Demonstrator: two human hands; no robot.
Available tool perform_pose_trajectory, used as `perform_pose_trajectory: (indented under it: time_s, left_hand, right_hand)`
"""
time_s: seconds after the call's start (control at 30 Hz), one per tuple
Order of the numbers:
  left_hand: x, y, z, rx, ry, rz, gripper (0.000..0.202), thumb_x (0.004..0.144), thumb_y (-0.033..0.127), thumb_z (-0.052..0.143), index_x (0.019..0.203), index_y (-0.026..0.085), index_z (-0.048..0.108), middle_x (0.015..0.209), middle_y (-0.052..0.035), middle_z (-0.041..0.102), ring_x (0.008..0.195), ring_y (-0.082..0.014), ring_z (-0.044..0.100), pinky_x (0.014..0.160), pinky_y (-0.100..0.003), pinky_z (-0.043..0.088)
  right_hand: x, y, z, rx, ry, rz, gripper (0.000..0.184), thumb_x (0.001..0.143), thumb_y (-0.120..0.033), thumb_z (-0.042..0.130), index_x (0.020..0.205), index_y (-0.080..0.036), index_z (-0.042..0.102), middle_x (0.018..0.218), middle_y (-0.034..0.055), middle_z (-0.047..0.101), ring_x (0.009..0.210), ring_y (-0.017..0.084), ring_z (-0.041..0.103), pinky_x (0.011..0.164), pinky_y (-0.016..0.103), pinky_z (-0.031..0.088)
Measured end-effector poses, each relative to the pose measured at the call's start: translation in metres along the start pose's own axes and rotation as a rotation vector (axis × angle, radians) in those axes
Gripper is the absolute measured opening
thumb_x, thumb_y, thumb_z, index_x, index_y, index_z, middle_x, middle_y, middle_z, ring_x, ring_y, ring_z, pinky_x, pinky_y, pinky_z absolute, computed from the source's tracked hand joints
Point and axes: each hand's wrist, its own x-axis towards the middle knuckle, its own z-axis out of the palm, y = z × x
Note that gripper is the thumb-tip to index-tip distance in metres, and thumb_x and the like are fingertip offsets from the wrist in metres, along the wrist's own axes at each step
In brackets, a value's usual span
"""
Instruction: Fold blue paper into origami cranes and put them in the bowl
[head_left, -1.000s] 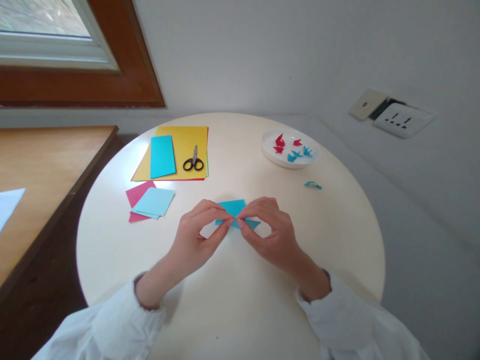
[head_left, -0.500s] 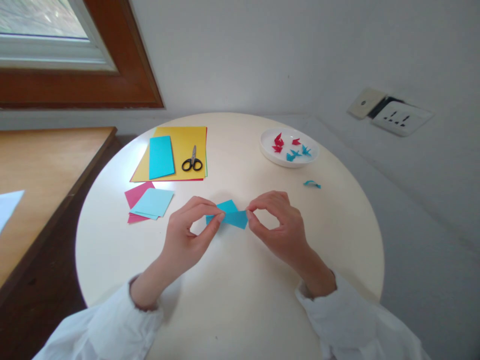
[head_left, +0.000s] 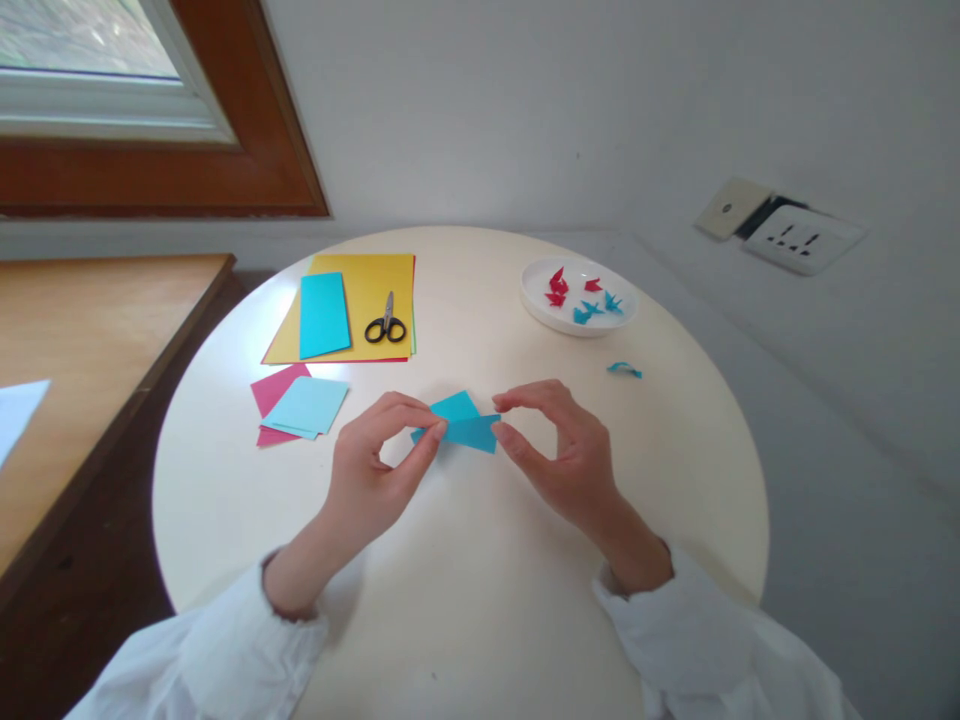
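Observation:
My left hand [head_left: 386, 450] pinches a folded piece of blue paper [head_left: 474, 433] between thumb and forefinger, in front of me above the table. Part of the paper slants up behind the strip that points right. My right hand [head_left: 564, 440] is at the paper's right end, with thumb and forefinger parted around its corner; the fingertips are very close to the edge. Beyond the right hand lies a small curled blue paper scrap [head_left: 624, 370].
On the round white table [head_left: 480, 620], a white dish [head_left: 536, 317] holds several small red and blue folded paper birds [head_left: 557, 285]. Back left are yellow sheets [head_left: 375, 280], a blue paper stack [head_left: 324, 315] and scissors [head_left: 386, 322]. Pale blue squares [head_left: 307, 405] overlap pink ones [head_left: 279, 388].
The thumb and forefinger of my right hand have parted from their pinch on the paper's right end. The paper has tilted up slightly there; my left hand keeps its pinch.

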Motion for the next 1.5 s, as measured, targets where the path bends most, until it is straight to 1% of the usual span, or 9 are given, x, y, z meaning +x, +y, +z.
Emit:
perform_pose_trajectory:
  time_s: [0.07,0.2,0.47,0.73,0.9,1.03,1.2,1.37,1.5]
  left_hand:
    - [0.0,0.0,0.0,-0.003,-0.011,0.009,0.01,0.078,0.01,0.059,0.077,0.019,0.063,0.074,-0.0016,0.063,0.069,-0.0126,0.059,0.062,-0.026,0.048]
    - [0.001,0.002,0.0,-0.002,-0.033,0.012,0.009,0.078,0.01,0.059,0.078,0.019,0.063,0.075,-0.0025,0.064,0.07,-0.0133,0.06,0.062,-0.027,0.049]
    - [0.003,0.009,0.001,0.059,-0.119,0.031,0.011,0.079,0.011,0.056,0.073,0.018,0.062,0.071,-0.0029,0.065,0.069,-0.0141,0.06,0.06,-0.026,0.048]
    - [0.006,0.013,0.0,0.084,-0.134,0.047,0.013,0.076,0.009,0.055,0.067,0.018,0.058,0.066,-0.001,0.062,0.064,-0.0136,0.057,0.062,-0.028,0.046]
    - [0.005,0.012,0.0,0.078,-0.097,0.011,0.013,0.075,0.01,0.055,0.065,0.019,0.056,0.067,-0.0012,0.061,0.065,-0.0136,0.057,0.06,-0.027,0.047]
    - [0.005,0.01,0.0,0.064,-0.055,0.023,0.014,0.074,0.009,0.055,0.065,0.018,0.055,0.067,-0.0013,0.06,0.064,-0.0132,0.057,0.058,-0.026,0.045]
    - [0.004,0.01,0.0,0.076,-0.054,0.03,0.013,0.074,0.008,0.055,0.066,0.018,0.056,0.068,-0.0009,0.06,0.065,-0.0131,0.057,0.059,-0.027,0.046]
    - [0.005,0.009,-0.002,0.06,-0.013,0.028,0.014,0.073,0.007,0.056,0.066,0.018,0.056,0.068,-0.0007,0.059,0.065,-0.0125,0.056,0.058,-0.026,0.046]
    - [0.005,0.009,-0.002,0.066,-0.01,0.031,0.014,0.073,0.006,0.056,0.066,0.018,0.056,0.067,-0.0006,0.059,0.064,-0.0124,0.056,0.058,-0.026,0.046]
  right_hand:
    - [-0.001,0.0,0.002,0.011,-0.02,-0.034,0.005,0.081,-0.02,0.061,0.085,-0.022,0.062,0.081,0.0017,0.071,0.076,0.016,0.064,0.073,0.033,0.048]
    - [-0.002,0.003,0.005,0.016,-0.017,-0.054,0.008,0.082,-0.016,0.059,0.078,-0.022,0.06,0.076,0.0006,0.07,0.072,0.015,0.064,0.07,0.032,0.048]
    - [-0.004,-0.003,0.013,0.012,-0.067,-0.134,0.01,0.08,-0.012,0.061,0.077,-0.021,0.059,0.073,-0.0003,0.069,0.071,0.014,0.063,0.072,0.031,0.045]
    - [-0.006,-0.005,0.016,-0.012,-0.072,-0.14,0.011,0.08,-0.011,0.059,0.076,-0.022,0.058,0.071,-0.0014,0.068,0.069,0.014,0.062,0.071,0.032,0.044]
    - [-0.004,-0.003,0.011,-0.017,-0.032,-0.111,0.01,0.081,-0.014,0.059,0.076,-0.022,0.058,0.073,-0.0005,0.069,0.07,0.015,0.063,0.071,0.033,0.045]
    - [-0.002,0.0,0.007,-0.028,0.004,-0.09,0.009,0.081,-0.015,0.059,0.076,-0.023,0.059,0.073,-0.0002,0.069,0.069,0.016,0.063,0.071,0.034,0.045]
    - [-0.001,0.002,0.004,-0.045,0.006,-0.082,0.008,0.082,-0.017,0.059,0.076,-0.023,0.06,0.072,-0.0004,0.069,0.069,0.016,0.063,0.07,0.034,0.045]
    - [0.001,0.004,0.0,-0.065,0.035,-0.047,0.009,0.082,-0.016,0.059,0.076,-0.023,0.06,0.071,0.0,0.069,0.07,0.017,0.063,0.069,0.033,0.045]
    - [0.001,0.005,-0.002,-0.068,0.038,-0.03,0.009,0.082,-0.018,0.058,0.075,-0.023,0.061,0.071,0.0002,0.069,0.071,0.017,0.063,0.07,0.034,0.046]
